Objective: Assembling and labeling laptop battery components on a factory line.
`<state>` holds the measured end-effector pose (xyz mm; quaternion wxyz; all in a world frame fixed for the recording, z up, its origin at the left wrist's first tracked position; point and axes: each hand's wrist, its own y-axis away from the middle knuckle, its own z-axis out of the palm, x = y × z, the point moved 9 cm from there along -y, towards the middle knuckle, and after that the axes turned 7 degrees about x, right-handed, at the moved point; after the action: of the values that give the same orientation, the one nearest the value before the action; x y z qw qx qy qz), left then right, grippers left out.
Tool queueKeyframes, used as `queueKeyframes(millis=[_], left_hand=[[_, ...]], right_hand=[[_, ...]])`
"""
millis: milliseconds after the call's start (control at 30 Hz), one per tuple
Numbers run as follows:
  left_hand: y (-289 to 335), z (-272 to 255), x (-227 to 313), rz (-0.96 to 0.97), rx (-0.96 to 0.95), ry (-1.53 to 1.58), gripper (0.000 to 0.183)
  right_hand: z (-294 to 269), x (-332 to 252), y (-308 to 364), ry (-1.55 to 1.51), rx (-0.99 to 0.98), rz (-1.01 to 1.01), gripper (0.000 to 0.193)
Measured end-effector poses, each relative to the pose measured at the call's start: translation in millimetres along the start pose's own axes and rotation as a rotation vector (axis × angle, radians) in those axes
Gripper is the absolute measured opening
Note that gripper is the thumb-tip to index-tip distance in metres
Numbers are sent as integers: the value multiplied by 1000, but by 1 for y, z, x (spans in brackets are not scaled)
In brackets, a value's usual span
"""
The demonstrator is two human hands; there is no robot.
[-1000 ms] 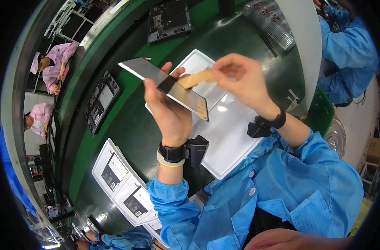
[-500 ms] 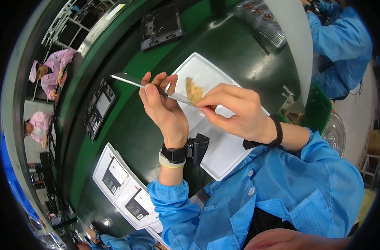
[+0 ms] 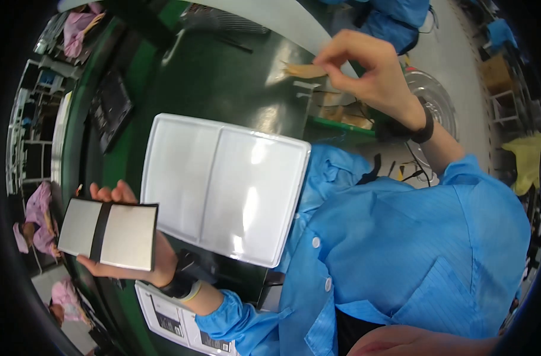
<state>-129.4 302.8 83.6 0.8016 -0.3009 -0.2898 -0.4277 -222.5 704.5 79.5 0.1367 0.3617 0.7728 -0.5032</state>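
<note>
Two hands work around the white tray. Just left of it, the left hand holds a flat, silver-faced panel crossed by a black band, thumb and fingers on opposite edges. Beyond the tray's upper right corner, the right hand pinches a tan strip. Below the tray sits a smaller divided tray.

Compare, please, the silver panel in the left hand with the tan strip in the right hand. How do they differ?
Colour: the silver panel has a black band; the tan strip shows none.
Size: the panel is broad, the strip narrow.
Hold: the left hand holds the panel from behind, the right hand pinches the strip's end.
Both are held up, each in one hand.
</note>
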Motion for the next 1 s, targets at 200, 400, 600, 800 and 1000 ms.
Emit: queueKeyframes(millis=[200,400,600,800,1000], left_hand=[[-4,5,-24,16,218,-218,97],[6,13,-17,-8,39,-324,87],[1,33,17,184,24,-1048,63],[-13,63,68,325,-7,-1724,87],[-55,68,68,683,-157,-1963,92]], right_hand=[[-16,125,94,366,-251,283,8],[25,102,85,397,-637,213,15],[84,-87,-46,-538,-553,-58,25],[201,-161,-167,-696,-492,-225,32],[245,-144,-215,-667,-312,-286,21]])
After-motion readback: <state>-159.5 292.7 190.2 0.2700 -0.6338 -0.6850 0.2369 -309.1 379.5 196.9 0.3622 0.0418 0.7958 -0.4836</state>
